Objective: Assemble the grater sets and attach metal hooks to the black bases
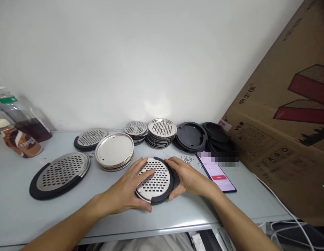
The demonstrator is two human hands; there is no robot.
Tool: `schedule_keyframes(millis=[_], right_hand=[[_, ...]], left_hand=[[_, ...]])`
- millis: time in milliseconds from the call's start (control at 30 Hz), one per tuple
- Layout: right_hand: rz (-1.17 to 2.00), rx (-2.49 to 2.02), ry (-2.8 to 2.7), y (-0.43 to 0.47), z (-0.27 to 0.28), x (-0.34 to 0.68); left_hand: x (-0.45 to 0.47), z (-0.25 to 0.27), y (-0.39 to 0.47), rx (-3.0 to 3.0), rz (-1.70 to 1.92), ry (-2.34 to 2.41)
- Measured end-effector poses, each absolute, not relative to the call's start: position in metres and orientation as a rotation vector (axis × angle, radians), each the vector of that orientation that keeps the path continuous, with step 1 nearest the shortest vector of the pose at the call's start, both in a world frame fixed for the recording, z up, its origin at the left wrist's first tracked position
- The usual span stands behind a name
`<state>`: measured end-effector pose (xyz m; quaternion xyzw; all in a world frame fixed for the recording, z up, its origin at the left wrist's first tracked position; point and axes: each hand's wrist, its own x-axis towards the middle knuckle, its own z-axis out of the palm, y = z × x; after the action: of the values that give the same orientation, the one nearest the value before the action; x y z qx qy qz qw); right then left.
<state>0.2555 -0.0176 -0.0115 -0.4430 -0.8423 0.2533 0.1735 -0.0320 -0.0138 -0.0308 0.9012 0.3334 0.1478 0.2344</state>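
Note:
A round metal plate with rows of slots (158, 176) lies on the table in front of me, a black band around its right side. My left hand (133, 190) grips the bare metal edge at its left, index finger stretched over the slots and thumb at the near edge. On the opposite side, my right hand (181, 176) is curved around the black band, fingertips at the far edge and thumb at the near one. Just beyond my left hand is a stack of smooth metal discs (115, 148). Small metal rings (187, 159) lie past my right hand.
Banded slotted plates (65, 171) lie left. At the wall stand stacked slotted discs (162, 129) and black round trays (191, 136). A phone (216, 174) lies right, before a big cardboard box (282, 139). A Nescafé bottle (21, 141) and a bottle of dark liquid (28, 120) stand far left.

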Motion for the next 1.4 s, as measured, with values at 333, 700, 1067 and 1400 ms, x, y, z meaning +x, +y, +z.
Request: schedule_keyframes(millis=[333, 700, 1067, 1400], right_hand=[[0.726, -1.140, -2.316, -0.018, -0.019, 0.262], [0.819, -1.190, -2.247, -0.019, -0.017, 0.258], [0.800, -1.180, -2.351, -0.022, -0.024, 0.253], [0.260, -1.021, -2.548, -0.039, -0.022, 0.222]], left_hand=[[-0.053, -0.030, -0.013, 2.293, 0.355, 1.049], [-0.048, -0.036, -0.010, 2.182, 0.524, 1.138], [-0.045, -0.039, -0.014, 2.245, 0.546, 1.081], [-0.044, -0.031, -0.019, 2.248, 0.520, 1.050]])
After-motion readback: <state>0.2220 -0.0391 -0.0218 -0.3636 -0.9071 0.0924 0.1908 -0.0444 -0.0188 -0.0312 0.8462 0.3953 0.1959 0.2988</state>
